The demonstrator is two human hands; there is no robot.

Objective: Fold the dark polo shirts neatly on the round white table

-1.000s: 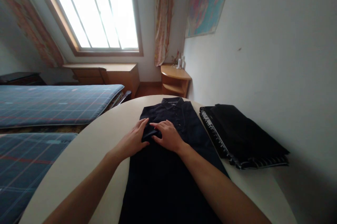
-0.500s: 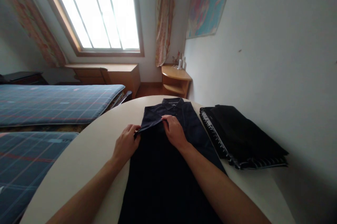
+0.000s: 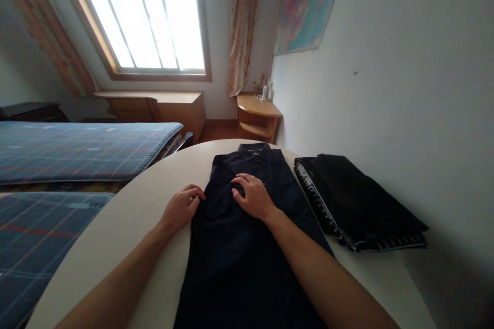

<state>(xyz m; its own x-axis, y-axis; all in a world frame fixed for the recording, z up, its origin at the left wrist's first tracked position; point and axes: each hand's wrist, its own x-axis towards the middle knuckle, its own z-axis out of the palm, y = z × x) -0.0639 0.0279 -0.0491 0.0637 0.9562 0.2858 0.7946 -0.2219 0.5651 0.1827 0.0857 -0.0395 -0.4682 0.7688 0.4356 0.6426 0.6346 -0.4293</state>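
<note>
- On the tabletop (image 3: 154, 190), the dark shirt (image 3: 239, 262) lies front up, collar (image 3: 252, 151) farthest.
- Left hand (image 3: 183, 208): fingers curled at its edge; cannot tell if pinching.
- Right hand (image 3: 252, 197): loosely open over the chest.
- Apparently mostly flattened; faint creases left, no crosswise fold visible.

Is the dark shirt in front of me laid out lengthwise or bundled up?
Laid out lengthwise: the shirt reaches from its collar, near the table's far edge, to the picture's bottom.
</note>
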